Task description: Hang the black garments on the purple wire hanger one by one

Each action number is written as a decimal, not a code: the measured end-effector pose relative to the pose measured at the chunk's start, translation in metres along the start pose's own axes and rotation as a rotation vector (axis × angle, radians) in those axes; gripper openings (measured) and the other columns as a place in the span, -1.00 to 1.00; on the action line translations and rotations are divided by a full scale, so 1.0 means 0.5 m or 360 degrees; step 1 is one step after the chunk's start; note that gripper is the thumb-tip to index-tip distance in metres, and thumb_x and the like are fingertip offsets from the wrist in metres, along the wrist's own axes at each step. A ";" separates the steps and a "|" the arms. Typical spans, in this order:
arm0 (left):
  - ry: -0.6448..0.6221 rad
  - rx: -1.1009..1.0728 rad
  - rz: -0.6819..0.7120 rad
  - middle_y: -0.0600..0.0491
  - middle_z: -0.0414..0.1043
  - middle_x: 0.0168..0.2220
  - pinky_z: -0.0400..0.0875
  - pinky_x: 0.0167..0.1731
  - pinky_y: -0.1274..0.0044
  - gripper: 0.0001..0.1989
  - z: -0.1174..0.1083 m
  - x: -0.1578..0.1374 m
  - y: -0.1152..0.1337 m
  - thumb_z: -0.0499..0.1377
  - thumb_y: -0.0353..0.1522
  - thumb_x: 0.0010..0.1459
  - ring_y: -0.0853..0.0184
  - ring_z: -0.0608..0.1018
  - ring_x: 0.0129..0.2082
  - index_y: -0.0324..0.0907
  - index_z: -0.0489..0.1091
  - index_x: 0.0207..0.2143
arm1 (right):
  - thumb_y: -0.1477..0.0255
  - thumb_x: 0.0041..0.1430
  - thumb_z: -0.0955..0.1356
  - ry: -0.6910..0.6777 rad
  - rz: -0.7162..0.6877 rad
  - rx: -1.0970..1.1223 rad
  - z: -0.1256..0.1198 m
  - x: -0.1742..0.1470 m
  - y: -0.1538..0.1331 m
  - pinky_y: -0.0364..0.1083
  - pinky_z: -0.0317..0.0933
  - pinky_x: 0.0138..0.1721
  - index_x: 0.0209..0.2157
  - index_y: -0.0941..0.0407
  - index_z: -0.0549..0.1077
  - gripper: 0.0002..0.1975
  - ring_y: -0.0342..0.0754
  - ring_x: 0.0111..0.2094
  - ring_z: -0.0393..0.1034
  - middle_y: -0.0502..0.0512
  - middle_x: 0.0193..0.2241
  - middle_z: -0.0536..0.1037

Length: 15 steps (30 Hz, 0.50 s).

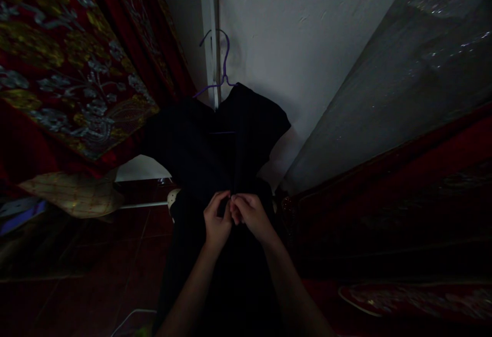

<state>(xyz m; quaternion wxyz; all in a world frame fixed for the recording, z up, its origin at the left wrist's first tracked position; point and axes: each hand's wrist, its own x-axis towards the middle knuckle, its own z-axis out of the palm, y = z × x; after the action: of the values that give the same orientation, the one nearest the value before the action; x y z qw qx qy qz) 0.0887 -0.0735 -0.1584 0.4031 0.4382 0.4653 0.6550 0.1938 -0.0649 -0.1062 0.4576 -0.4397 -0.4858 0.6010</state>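
A dark short-sleeved shirt [200,152] hangs on a purple hanger [225,65], with its neck open at the front. Low on the chest, my left hand [217,220] pinches the edge of the shirt front between thumb and fingers. Close against it, my right hand [250,215] is closed on the same front edge, its fingers curled. The fingertips of both hands nearly meet. Any button between them is too small and dark to make out.
Red cloth with gold and silver embroidery [92,81] hangs at the left. Behind the shirt is a pale wall [300,24]. Shiny clear plastic [415,70] covers something at the right, above more red fabric [453,147]. Dark red tiles [111,255] make up the floor.
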 end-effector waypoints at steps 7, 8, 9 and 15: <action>-0.0180 0.0350 0.0316 -0.05 0.60 -0.15 0.52 -0.01 0.34 -0.81 -0.020 0.019 -0.025 0.25 -0.38 0.18 0.17 0.63 -0.11 -0.14 0.59 -0.15 | 0.30 0.02 0.36 0.0261 -0.0143 0.0367 0.006 0.114 -0.133 -0.24 -0.16 -0.71 -0.63 0.16 0.38 -0.74 -0.28 -0.76 0.08 -0.06 -0.78 0.31; -0.0188 0.0416 0.0364 -0.06 0.60 -0.16 0.53 -0.03 0.35 -0.81 -0.024 0.024 -0.035 0.23 -0.37 0.21 0.18 0.63 -0.12 -0.17 0.59 -0.14 | 0.34 0.05 0.36 0.0242 -0.0171 0.0399 0.006 0.143 -0.170 -0.25 -0.18 -0.71 -0.62 0.16 0.38 -0.75 -0.30 -0.76 0.05 -0.07 -0.78 0.30; -0.0196 0.0471 0.0403 -0.07 0.60 -0.16 0.54 -0.05 0.36 -0.81 -0.029 0.030 -0.045 0.21 -0.37 0.23 0.20 0.64 -0.12 -0.18 0.58 -0.14 | 0.36 0.08 0.36 0.0236 -0.0195 0.0427 0.005 0.172 -0.207 -0.26 -0.21 -0.72 -0.62 0.16 0.37 -0.74 -0.32 -0.77 0.02 -0.09 -0.78 0.28; -0.0301 0.0641 0.0608 -0.10 0.58 -0.12 0.54 -0.08 0.40 -0.79 -0.060 0.056 -0.066 0.16 -0.40 0.29 0.22 0.63 -0.10 -0.18 0.55 -0.08 | 0.29 0.27 0.36 0.0099 -0.0447 0.0454 0.010 0.258 -0.344 -0.28 -0.19 -0.74 -0.49 0.14 0.34 -0.70 -0.33 -0.75 0.04 -0.10 -0.71 0.35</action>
<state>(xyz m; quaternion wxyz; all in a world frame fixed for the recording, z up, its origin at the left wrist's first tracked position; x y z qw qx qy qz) 0.0563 -0.0470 -0.1903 0.2190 0.6481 0.4556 0.5697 0.1849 0.0790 0.0534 0.6094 -0.3166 -0.4381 0.5801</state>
